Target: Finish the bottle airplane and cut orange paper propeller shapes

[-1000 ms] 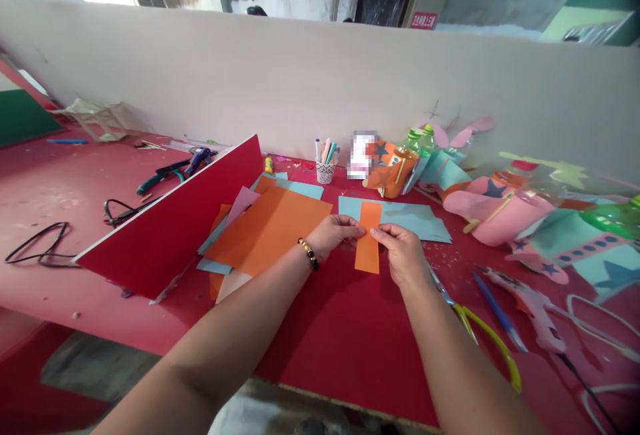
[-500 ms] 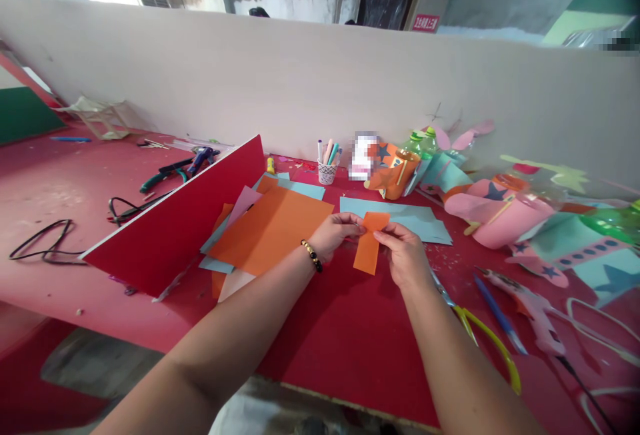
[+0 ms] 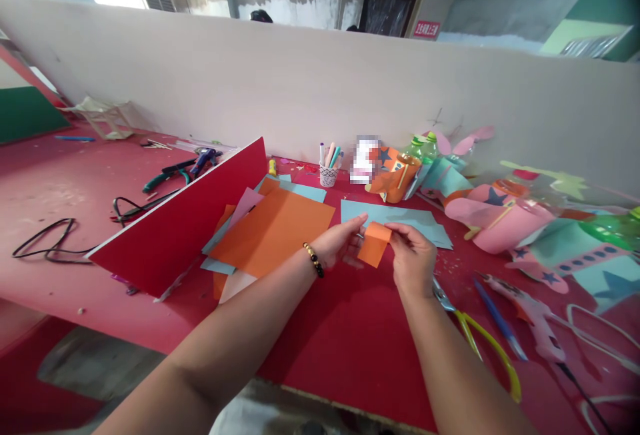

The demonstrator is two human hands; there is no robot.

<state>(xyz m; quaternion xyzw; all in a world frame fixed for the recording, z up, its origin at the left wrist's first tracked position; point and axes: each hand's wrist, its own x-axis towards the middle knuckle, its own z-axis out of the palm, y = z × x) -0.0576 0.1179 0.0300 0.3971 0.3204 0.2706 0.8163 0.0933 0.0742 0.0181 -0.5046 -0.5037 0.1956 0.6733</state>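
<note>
A short orange paper strip (image 3: pixel 374 248), its upper end folded over, is pinched at its right edge by my right hand (image 3: pixel 414 260). At the strip's left side my left hand (image 3: pixel 342 244) is open, thumb raised and fingers apart. Those fingertips are blurred, so I cannot tell whether they touch the paper. Left of my hands lies a large orange sheet (image 3: pixel 280 225) over other coloured papers. Light blue sheets (image 3: pixel 395 216) lie just behind my hands. Scissors with yellow handles (image 3: pixel 467 328) lie beside my right forearm, which partly covers them.
A red upright board (image 3: pixel 185 222) stands on the left. At the back is a pen cup (image 3: pixel 328 176). Decorated bottles (image 3: pixel 520 212) line the right side, with a pink glue gun (image 3: pixel 530 315) and a blue pen (image 3: pixel 503 318) in front. Pliers (image 3: pixel 163 178) lie beyond the board.
The strip, flat and longer before, now has its upper end folded over and looks shorter. My left hand has released its pinch and spread its fingers; my right hand still holds the strip.
</note>
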